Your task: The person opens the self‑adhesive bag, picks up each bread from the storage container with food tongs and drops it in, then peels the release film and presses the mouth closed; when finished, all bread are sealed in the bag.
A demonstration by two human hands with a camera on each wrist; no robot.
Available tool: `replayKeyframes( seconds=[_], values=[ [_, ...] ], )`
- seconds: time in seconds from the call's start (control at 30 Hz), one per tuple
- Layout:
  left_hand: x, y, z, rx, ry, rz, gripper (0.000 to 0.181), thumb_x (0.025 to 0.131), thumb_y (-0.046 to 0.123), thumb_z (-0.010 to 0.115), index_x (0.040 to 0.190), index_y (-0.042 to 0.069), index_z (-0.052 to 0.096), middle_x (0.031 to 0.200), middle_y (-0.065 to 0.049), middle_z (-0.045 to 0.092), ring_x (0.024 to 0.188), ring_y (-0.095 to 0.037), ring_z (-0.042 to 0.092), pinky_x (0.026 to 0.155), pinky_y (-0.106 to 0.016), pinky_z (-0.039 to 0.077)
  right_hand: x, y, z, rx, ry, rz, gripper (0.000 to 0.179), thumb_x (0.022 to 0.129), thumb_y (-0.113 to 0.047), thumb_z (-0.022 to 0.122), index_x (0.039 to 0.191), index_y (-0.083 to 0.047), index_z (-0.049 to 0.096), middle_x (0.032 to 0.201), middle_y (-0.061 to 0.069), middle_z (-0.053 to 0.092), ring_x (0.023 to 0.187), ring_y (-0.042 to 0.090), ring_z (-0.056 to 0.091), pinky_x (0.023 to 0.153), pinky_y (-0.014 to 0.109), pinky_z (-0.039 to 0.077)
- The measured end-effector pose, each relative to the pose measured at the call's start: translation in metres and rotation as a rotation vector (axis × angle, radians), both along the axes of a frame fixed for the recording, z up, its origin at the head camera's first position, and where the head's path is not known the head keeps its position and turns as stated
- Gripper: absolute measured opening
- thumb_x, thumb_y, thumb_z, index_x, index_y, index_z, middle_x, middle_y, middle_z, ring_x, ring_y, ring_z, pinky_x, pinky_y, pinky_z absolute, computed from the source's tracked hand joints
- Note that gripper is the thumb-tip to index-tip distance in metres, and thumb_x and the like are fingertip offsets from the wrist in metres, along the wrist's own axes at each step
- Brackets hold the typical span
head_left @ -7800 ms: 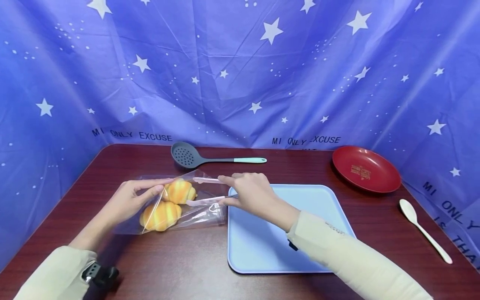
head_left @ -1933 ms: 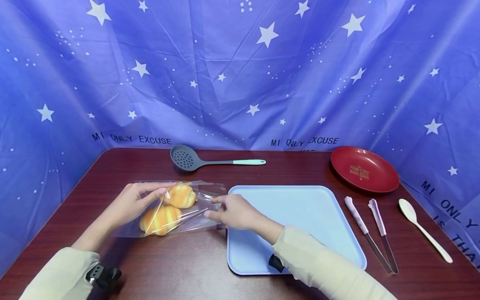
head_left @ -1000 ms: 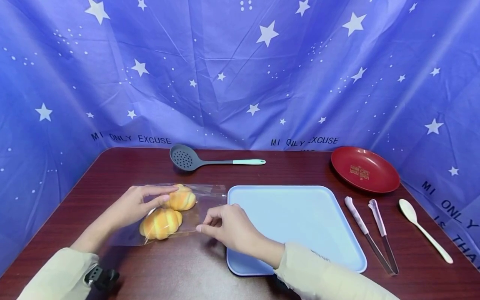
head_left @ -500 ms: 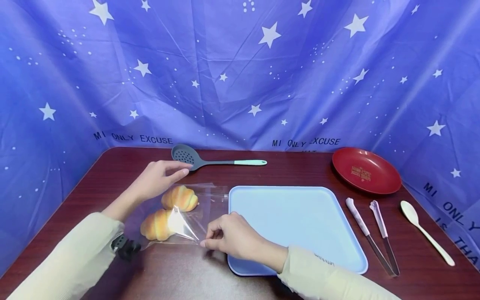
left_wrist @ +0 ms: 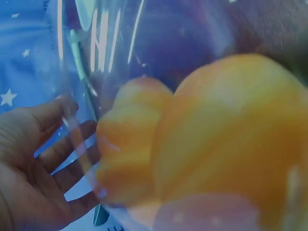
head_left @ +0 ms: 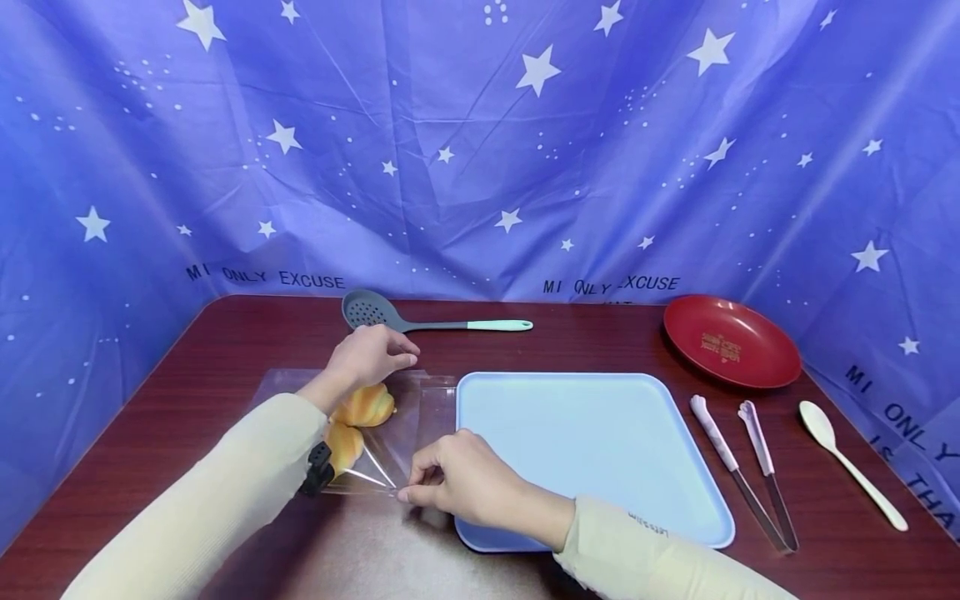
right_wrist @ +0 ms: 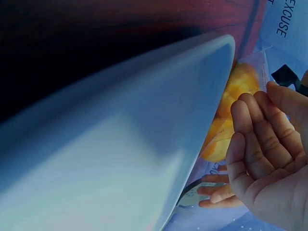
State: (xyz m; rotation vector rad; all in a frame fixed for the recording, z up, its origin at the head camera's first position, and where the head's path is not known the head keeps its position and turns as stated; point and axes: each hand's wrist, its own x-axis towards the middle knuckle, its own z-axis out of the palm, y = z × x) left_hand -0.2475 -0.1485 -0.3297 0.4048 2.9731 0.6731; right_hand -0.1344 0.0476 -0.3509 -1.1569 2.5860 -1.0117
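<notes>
A clear plastic bag [head_left: 437, 402] lies on the table, its open end toward the blue tray. Inside it, one croissant-shaped bread roll [head_left: 369, 407] lies beyond another roll [head_left: 345, 447], partly hidden behind my left wrist. My right hand [head_left: 467, 473] pinches the bag's near right corner between thumb and fingertips. Over the bag's far edge reaches my left hand [head_left: 367, 357], fingers loosely extended and nothing in them. In the left wrist view both rolls show large through the film, with the left hand [left_wrist: 43, 163] beside them, fingers spread.
A light blue tray [head_left: 577, 450] borders the bag on the right. Behind the left hand lies a grey skimmer [head_left: 371, 308] with a mint handle. Farther right are tongs [head_left: 750, 475], a red plate [head_left: 750, 342] and a white spoon [head_left: 847, 458].
The tongs went from my right hand to the table right of the tray. My right hand took the bag's near corner. My left hand left the rolls and moved right along the far edge.
</notes>
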Motion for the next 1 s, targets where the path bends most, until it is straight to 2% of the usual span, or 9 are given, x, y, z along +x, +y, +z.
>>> replayKeyframes(
  seconds=[0.1, 0.23, 0.33, 0.43, 0.53, 0.63, 0.73, 0.83, 1.0],
  values=[
    [0.000, 0.006, -0.002, 0.034, -0.018, -0.037, 0.021, 0.098, 0.024, 0.071, 0.115, 0.016, 0.079, 0.117, -0.006, 0.074, 0.116, -0.033, 0.064, 0.089, -0.051, 0.053, 0.000, 0.001, -0.001, -0.002, -0.008, 0.001, 0.023, 0.088, -0.019, 0.082, 0.067, -0.017, 0.074, 0.059, -0.018, 0.063, 0.053, -0.012, 0.045, 0.052, 0.011, 0.040],
    [-0.002, 0.010, -0.002, 0.070, -0.057, -0.133, 0.022, 0.097, 0.021, 0.071, 0.115, 0.012, 0.079, 0.115, -0.005, 0.075, 0.119, -0.033, 0.063, 0.099, -0.050, 0.049, 0.000, 0.002, -0.002, -0.006, -0.004, 0.004, 0.022, 0.088, -0.019, 0.082, 0.068, -0.016, 0.074, 0.058, -0.015, 0.064, 0.050, -0.012, 0.042, 0.051, 0.011, 0.039],
    [-0.003, 0.010, 0.000, 0.041, -0.098, -0.195, 0.022, 0.097, 0.019, 0.070, 0.116, 0.009, 0.078, 0.116, -0.006, 0.075, 0.126, -0.036, 0.058, 0.110, -0.053, 0.040, -0.001, 0.003, -0.002, -0.001, 0.006, -0.003, 0.022, 0.089, -0.020, 0.081, 0.068, -0.017, 0.074, 0.056, -0.015, 0.063, 0.049, -0.012, 0.040, 0.049, 0.011, 0.037],
    [-0.005, 0.010, 0.001, -0.001, -0.130, -0.219, 0.022, 0.097, 0.018, 0.070, 0.117, 0.009, 0.077, 0.115, -0.005, 0.075, 0.127, -0.037, 0.057, 0.116, -0.055, 0.031, 0.000, 0.003, -0.002, 0.001, 0.011, -0.009, 0.022, 0.089, -0.021, 0.081, 0.068, -0.017, 0.075, 0.056, -0.015, 0.062, 0.048, -0.012, 0.038, 0.049, 0.011, 0.036],
    [-0.006, 0.011, 0.002, -0.039, -0.141, -0.233, 0.019, 0.096, 0.018, 0.071, 0.113, 0.010, 0.079, 0.108, -0.004, 0.077, 0.122, -0.034, 0.060, 0.114, -0.053, 0.035, 0.000, 0.003, -0.003, 0.001, 0.013, -0.009, 0.021, 0.089, -0.021, 0.081, 0.069, -0.017, 0.074, 0.056, -0.015, 0.061, 0.048, -0.012, 0.039, 0.049, 0.011, 0.036],
    [-0.005, 0.011, 0.001, -0.075, -0.139, -0.240, 0.011, 0.096, 0.018, 0.072, 0.099, 0.012, 0.081, 0.096, 0.000, 0.077, 0.109, -0.028, 0.064, 0.102, -0.046, 0.047, 0.001, 0.003, -0.003, 0.001, 0.012, -0.013, 0.022, 0.089, -0.021, 0.081, 0.069, -0.017, 0.074, 0.055, -0.015, 0.061, 0.048, -0.011, 0.039, 0.049, 0.012, 0.036],
    [-0.005, 0.010, 0.000, -0.083, -0.120, -0.235, 0.013, 0.096, 0.018, 0.072, 0.086, 0.014, 0.079, 0.085, 0.004, 0.074, 0.096, -0.022, 0.064, 0.094, -0.042, 0.049, 0.000, 0.005, -0.003, 0.000, 0.004, -0.027, 0.022, 0.089, -0.022, 0.081, 0.069, -0.017, 0.074, 0.055, -0.016, 0.060, 0.049, -0.010, 0.039, 0.050, 0.012, 0.036],
    [-0.005, 0.006, 0.002, -0.035, -0.083, -0.215, 0.015, 0.097, 0.018, 0.070, 0.085, 0.014, 0.078, 0.083, 0.005, 0.073, 0.090, -0.019, 0.063, 0.092, -0.043, 0.049, -0.001, 0.008, -0.002, -0.009, 0.008, -0.047, 0.020, 0.089, -0.021, 0.080, 0.070, -0.018, 0.074, 0.059, -0.017, 0.062, 0.053, -0.009, 0.043, 0.054, 0.013, 0.039],
    [-0.002, -0.008, 0.011, 0.103, 0.000, -0.199, 0.014, 0.098, 0.018, 0.068, 0.090, 0.012, 0.078, 0.087, 0.001, 0.075, 0.089, -0.021, 0.063, 0.088, -0.044, 0.050, -0.007, 0.019, 0.001, -0.040, 0.060, -0.087, 0.015, 0.090, -0.020, 0.080, 0.076, -0.019, 0.075, 0.069, -0.017, 0.068, 0.065, -0.007, 0.053, 0.065, 0.016, 0.046]
  ],
)
